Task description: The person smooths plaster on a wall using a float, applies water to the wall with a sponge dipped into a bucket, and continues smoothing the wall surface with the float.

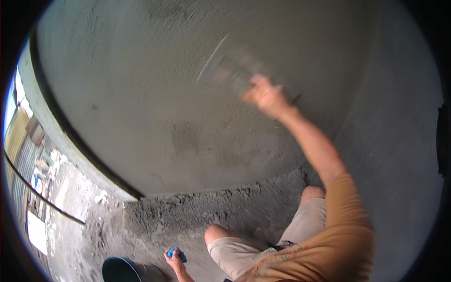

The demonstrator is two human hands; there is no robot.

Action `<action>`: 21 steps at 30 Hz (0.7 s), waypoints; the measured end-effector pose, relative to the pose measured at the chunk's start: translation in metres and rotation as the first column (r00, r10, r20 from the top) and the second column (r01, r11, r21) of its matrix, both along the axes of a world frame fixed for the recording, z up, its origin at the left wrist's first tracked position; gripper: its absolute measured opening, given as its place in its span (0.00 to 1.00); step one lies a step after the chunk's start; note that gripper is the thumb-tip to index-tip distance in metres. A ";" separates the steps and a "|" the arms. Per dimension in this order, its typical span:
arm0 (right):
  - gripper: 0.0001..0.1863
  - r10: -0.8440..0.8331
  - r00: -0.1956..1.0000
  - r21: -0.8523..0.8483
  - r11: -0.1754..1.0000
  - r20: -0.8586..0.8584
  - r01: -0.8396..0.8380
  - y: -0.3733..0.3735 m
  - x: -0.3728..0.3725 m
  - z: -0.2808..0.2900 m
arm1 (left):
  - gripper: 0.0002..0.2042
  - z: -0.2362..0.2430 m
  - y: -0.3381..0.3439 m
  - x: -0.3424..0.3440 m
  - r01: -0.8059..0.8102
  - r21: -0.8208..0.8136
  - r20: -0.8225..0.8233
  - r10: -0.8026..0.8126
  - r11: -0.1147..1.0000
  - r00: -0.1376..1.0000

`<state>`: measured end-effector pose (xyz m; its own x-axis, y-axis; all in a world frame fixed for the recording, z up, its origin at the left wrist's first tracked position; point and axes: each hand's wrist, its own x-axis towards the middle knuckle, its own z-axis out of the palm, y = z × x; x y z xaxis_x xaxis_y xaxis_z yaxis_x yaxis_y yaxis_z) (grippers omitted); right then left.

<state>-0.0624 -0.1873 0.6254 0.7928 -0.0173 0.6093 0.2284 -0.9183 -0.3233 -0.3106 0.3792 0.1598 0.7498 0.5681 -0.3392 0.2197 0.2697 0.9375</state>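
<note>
Grey trowel (230, 68), in right grip (269, 97), against wall (141, 108)

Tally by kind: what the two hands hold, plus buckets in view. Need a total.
Plastering trowel, in the right hand: 1
Blue sponge or cloth (can't tell which), in the left hand: 1
Dark bucket: 1
Total: 3
</note>
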 end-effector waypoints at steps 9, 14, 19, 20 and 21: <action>0.14 0.190 0.974 0.025 0.981 0.121 -0.194 0.145 0.065 0.156 | 0.19 0.015 -0.002 0.003 -0.035 0.005 -0.011 0.035 0.999 0.999; 0.21 0.326 0.925 -0.260 0.893 -0.194 -0.369 0.176 0.057 0.012 | 0.19 0.053 -0.024 0.044 0.103 0.185 0.085 -0.121 0.977 0.989; 0.20 0.320 0.901 -0.414 0.892 0.293 -0.182 0.012 0.039 0.038 | 0.20 0.038 -0.018 -0.015 0.047 0.139 -0.004 -0.047 0.989 0.999; 0.20 0.329 0.868 -0.353 0.915 0.372 -0.196 0.014 0.046 0.064 | 0.20 0.037 -0.017 -0.024 0.019 0.133 -0.004 -0.019 0.991 1.000; 0.20 0.255 0.901 -0.306 0.940 0.351 -0.147 0.035 0.047 0.098 | 0.20 0.034 -0.016 -0.036 -0.001 0.072 -0.015 0.002 0.997 1.000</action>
<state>-0.0154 -0.1524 0.7232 0.4677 0.3228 0.8228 0.4730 -0.8778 0.0754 -0.3463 0.3629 0.1937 0.7440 0.5926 -0.3088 0.2339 0.2021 0.9510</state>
